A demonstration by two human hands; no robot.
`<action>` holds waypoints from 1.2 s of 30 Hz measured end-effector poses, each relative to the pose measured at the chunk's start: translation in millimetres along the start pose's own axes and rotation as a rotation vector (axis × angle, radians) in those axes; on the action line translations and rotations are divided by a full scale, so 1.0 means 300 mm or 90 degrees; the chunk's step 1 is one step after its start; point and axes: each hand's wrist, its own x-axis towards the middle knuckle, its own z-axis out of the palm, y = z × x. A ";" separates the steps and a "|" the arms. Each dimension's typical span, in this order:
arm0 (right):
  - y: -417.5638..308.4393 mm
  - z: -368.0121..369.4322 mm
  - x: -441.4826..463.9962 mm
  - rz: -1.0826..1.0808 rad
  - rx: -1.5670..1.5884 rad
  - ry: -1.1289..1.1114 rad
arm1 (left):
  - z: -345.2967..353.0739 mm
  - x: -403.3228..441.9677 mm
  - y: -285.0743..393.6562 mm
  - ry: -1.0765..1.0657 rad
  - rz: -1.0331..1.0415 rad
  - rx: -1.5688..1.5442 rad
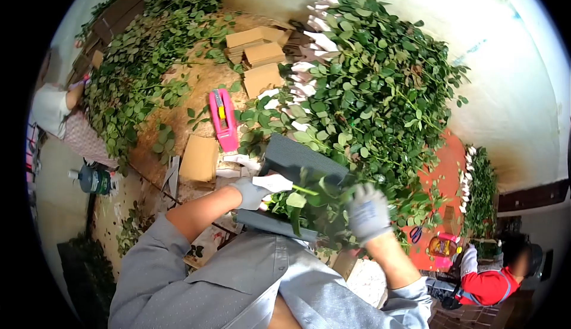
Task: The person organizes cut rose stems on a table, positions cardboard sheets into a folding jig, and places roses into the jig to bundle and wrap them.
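Note:
My left hand [250, 194], in a grey glove, is closed around a rose with a white bud sleeve [273, 183], whose green stem points right. Beneath it is a dark grey corrugated trough [303, 158] with more leafy stems inside. My right hand [367, 213], also gloved, is at the trough's right end beside blurred leaves [330, 210]. Its fingers are smeared by motion, so whether they grip a stem is unclear. More white sleeves [241, 162] lie just beyond my left hand.
A large heap of leafy stems [380, 79] with white-sleeved heads lies ahead. A pink tape dispenser [223, 121] and cardboard pieces [199, 158] are to the left. Scissors [416, 234] lie on a red surface [431, 257]. Co-workers [491, 284] are at both sides.

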 end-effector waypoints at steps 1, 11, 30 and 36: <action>-0.044 0.179 0.031 0.071 0.065 -0.007 | -0.016 -0.004 0.013 0.009 -0.012 -0.022; -0.164 0.616 0.194 0.039 0.072 -0.099 | -0.001 -0.003 -0.003 -0.046 0.003 0.043; -0.056 0.166 0.025 0.164 0.024 -0.155 | -0.052 -0.029 0.043 -0.059 -0.033 0.041; -0.341 0.170 0.198 -0.098 0.306 0.163 | -0.146 0.000 0.121 -0.182 -0.108 0.131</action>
